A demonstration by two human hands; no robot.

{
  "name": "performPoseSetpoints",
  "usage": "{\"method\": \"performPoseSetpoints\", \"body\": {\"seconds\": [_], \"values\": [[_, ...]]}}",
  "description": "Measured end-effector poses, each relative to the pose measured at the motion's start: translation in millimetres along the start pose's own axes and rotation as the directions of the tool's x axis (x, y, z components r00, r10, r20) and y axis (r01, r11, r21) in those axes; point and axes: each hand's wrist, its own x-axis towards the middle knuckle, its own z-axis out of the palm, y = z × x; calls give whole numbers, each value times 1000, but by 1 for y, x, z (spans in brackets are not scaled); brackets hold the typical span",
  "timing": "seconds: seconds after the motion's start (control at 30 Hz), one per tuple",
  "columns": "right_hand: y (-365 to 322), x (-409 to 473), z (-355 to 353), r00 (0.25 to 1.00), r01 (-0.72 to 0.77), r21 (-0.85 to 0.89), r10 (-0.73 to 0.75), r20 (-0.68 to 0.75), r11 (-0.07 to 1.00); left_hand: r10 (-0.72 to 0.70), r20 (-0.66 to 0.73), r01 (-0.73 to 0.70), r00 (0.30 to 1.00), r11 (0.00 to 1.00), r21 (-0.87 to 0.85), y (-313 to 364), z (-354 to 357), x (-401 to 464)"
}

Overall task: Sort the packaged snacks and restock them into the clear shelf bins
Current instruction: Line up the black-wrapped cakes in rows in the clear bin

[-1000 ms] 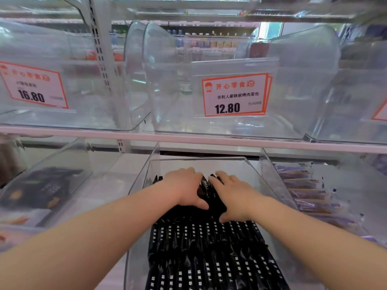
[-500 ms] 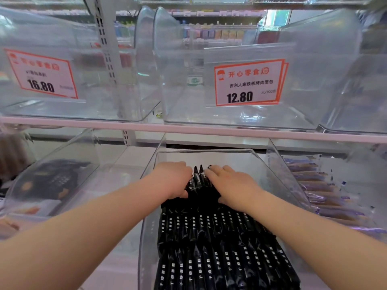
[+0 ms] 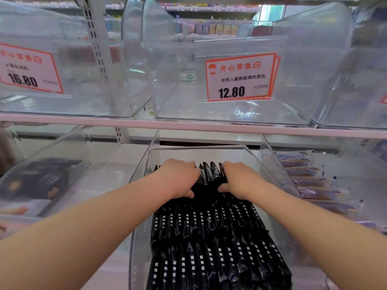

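A clear shelf bin (image 3: pixel 209 149) on the lower shelf holds rows of black snack packets (image 3: pixel 209 237) with white lettering. At the bin's far end stands a bunch of the same black packets (image 3: pixel 210 171) on edge. My left hand (image 3: pixel 178 177) grips the bunch from the left, fingers curled over its top and thumb underneath. My right hand (image 3: pixel 238 178) grips it from the right in the same way. The fingertips are hidden behind the packets.
To the right a clear bin holds purple packets (image 3: pixel 310 181); to the left another bin holds dark packets (image 3: pixel 41 178). The upper shelf carries clear bins (image 3: pixel 230 114) with price tags reading 12.80 (image 3: pixel 240 77) and 16.80 (image 3: pixel 27 70). A pink shelf rail (image 3: pixel 188 127) runs across.
Both hands have pushed the bunch of black packets farther toward the back of the bin, and the hands have drawn apart onto its two sides. The view has moved closer.
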Motion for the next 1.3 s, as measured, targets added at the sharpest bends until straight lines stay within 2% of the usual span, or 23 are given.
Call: {"method": "performPoseSetpoints", "body": {"seconds": [0.2,0.33,0.4,0.53,0.63,0.73,0.83,0.93,1.07,1.2,1.3], "values": [[-1,-8,21,998,53,-69,-52,22,996,-21,-3,21,1000,1000,-19,2,7,-3],[0,-16,4,998,24,-168,-14,63,986,-29,40,29,999,999,18,4,0,-16],[-2,-31,-7,999,37,-204,-38,-1,978,-7,7,7,1000,1000,17,8,-10,-28],[1,-87,-30,968,192,-118,-208,-143,974,89,-158,-97,983,994,-46,33,-34,-65],[20,-148,-33,922,297,-6,-288,-258,955,181,-339,-210,923,977,-48,63,-51,-101],[49,-207,-18,896,377,170,-312,-316,911,293,-500,-362,815,931,-45,102,-60,-130],[84,-238,19,907,367,292,-270,-322,883,370,-565,-525,738,841,-135,153,-48,-143],[119,-248,72,963,256,358,-205,-173,898,451,-415,-561,790,805,-193,213,-14,-137],[170,-253,154,987,91,309,-128,101,947,489,-123,-504,863,823,-261,279,54,-111],[214,-260,238,901,-62,251,-54,430,966,479,159,-401,863,842,-361,317,129,-82],[235,-260,296,822,-97,176,-21,569,980,382,276,-207,882,839,-503,336,174,-61]]}}
